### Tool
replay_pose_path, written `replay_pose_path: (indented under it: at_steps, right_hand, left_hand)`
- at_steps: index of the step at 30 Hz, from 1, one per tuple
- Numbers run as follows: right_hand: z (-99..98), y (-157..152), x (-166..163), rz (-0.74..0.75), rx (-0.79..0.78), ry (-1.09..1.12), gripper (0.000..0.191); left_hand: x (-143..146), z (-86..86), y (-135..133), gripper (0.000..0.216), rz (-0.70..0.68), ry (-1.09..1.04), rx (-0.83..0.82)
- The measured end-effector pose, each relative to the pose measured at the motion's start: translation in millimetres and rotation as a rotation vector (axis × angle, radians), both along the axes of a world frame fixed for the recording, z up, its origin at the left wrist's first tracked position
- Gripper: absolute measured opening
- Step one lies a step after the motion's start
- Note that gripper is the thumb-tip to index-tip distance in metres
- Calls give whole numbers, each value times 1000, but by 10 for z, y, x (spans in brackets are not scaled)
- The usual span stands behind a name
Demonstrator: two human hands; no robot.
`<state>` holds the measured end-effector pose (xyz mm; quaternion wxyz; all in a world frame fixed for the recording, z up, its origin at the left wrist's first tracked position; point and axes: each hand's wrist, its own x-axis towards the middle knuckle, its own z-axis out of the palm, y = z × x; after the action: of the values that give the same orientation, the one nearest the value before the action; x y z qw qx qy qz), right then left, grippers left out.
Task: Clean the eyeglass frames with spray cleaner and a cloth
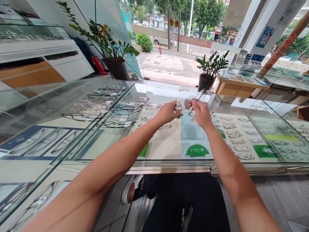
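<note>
My left hand (167, 112) is closed around a small white spray bottle (178, 108), held upright above the glass counter. My right hand (201, 113) pinches a pair of thin black-framed glasses (199, 95), which stick up and away from me just right of the bottle. Both hands hover close together over a pale blue cloth (191, 129) lying flat on the glass counter top (166, 151).
The display case holds several rows of spectacle frames (113, 111) under glass, left and right. A green half-round sign (197, 150) lies below the cloth. Two potted plants (209, 72) stand by the window beyond. My dark-trousered legs (183, 199) are under the counter's near edge.
</note>
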<state>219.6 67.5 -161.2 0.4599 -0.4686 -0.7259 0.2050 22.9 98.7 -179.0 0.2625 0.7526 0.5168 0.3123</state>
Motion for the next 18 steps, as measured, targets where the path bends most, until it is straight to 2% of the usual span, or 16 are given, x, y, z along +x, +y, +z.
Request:
replay_pose_path:
  at_steps: [4, 12, 18]
  right_hand:
    - [13, -6, -5, 42, 11, 106, 58]
    - [97, -31, -6, 179, -152, 296, 62]
    - [125, -40, 19, 193, -184, 398, 54]
  left_hand:
    - [1, 20, -18, 33, -6, 24, 6]
    - [-5, 44, -45, 36, -13, 77, 44]
    - [13, 78, -83, 37, 4, 78, 23]
